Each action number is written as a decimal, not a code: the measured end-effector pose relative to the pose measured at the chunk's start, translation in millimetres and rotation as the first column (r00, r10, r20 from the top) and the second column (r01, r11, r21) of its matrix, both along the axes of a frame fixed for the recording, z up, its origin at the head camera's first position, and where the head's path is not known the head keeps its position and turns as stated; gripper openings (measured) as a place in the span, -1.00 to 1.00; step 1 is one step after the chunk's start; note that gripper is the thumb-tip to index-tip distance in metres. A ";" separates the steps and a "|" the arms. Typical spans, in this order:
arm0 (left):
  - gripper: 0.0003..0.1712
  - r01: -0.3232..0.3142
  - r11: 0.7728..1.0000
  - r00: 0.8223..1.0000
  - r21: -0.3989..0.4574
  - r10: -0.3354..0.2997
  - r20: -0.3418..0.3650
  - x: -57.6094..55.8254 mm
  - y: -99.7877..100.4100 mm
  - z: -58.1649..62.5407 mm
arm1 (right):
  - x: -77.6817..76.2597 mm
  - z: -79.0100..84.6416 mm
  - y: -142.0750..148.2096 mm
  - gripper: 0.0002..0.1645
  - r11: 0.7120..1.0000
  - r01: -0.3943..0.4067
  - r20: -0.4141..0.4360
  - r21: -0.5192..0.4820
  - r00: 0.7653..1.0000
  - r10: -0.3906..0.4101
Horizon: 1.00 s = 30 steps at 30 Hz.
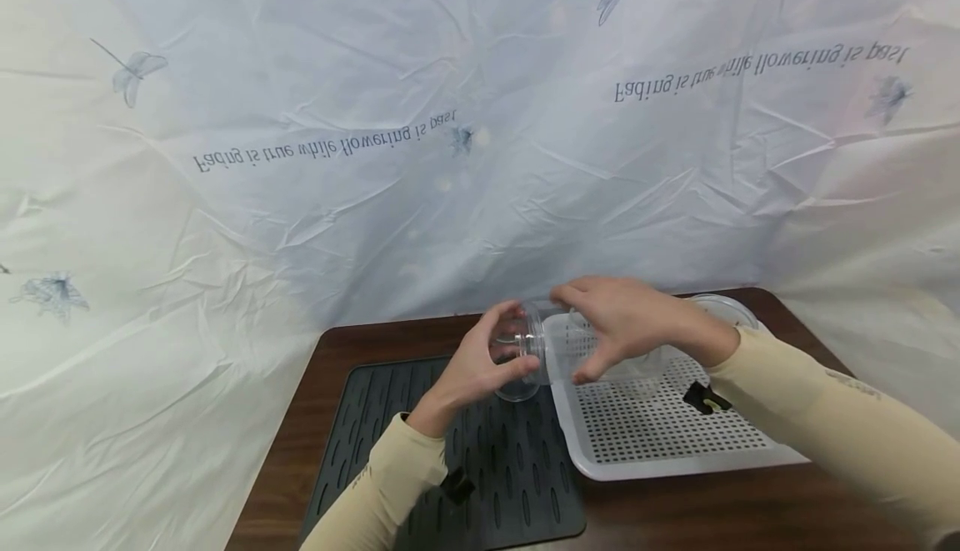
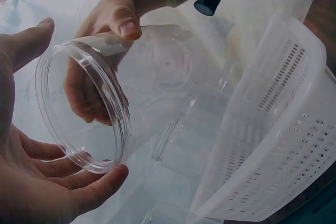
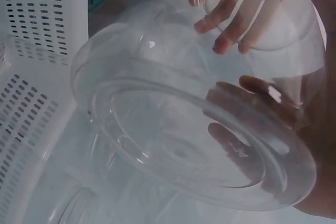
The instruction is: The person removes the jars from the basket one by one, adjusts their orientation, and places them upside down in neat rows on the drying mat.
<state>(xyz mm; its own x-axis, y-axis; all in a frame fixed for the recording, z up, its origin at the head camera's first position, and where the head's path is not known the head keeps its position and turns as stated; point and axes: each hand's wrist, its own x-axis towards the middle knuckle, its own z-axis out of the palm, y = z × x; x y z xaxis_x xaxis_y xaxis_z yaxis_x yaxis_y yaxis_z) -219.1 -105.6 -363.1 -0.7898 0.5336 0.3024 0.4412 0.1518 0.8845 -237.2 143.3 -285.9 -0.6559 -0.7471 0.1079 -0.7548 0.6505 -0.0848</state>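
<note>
A clear plastic jar (image 1: 552, 363) lies on its side in the air between both hands, over the mat's right side and the basket's left edge. My right hand (image 1: 630, 322) grips its body from above, thumb on the near side. At the threaded mouth, my left hand (image 1: 483, 355) curves its fingers and thumb around the rim. The left wrist view has the jar's open mouth (image 2: 84, 108) facing my left palm, fingertips against its lower edge. In the right wrist view the round base (image 3: 184, 140) shows, with left fingers (image 3: 231, 19) visible through the plastic.
A white perforated basket (image 1: 622, 469) stands on the brown wooden table (image 1: 262, 484), with another clear jar (image 1: 723, 308) at its back right. A black ribbed drying mat (image 1: 498, 468) lies left of it. Behind hangs a white printed sheet (image 1: 480, 184).
</note>
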 end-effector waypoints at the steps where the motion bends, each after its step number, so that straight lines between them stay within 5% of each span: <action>1: 0.14 -0.009 1.000 1.000 -0.004 0.009 0.002 0.4 0.3 0.4 | 0.7 0.3 -1.4 0.29 1.000 0.006 -0.007 0.006 1.000 -0.006; 11: -0.08 -0.090 0.996 0.996 -0.029 0.090 0.023 1.8 3.6 1.8 | 5.1 0.5 -13.9 0.33 0.996 0.052 -0.042 0.076 0.998 -0.049; 21: -0.11 -0.088 0.996 0.996 -0.003 0.088 -0.033 -3.1 3.0 0.8 | 6.4 6.9 -12.5 0.36 0.994 0.059 -0.027 0.088 0.998 -0.057; 30: -0.09 -0.087 0.996 0.995 0.005 0.087 -0.041 -4.7 3.5 2.1 | 2.6 13.2 0.5 0.41 1.000 0.018 0.047 -0.013 0.999 -0.018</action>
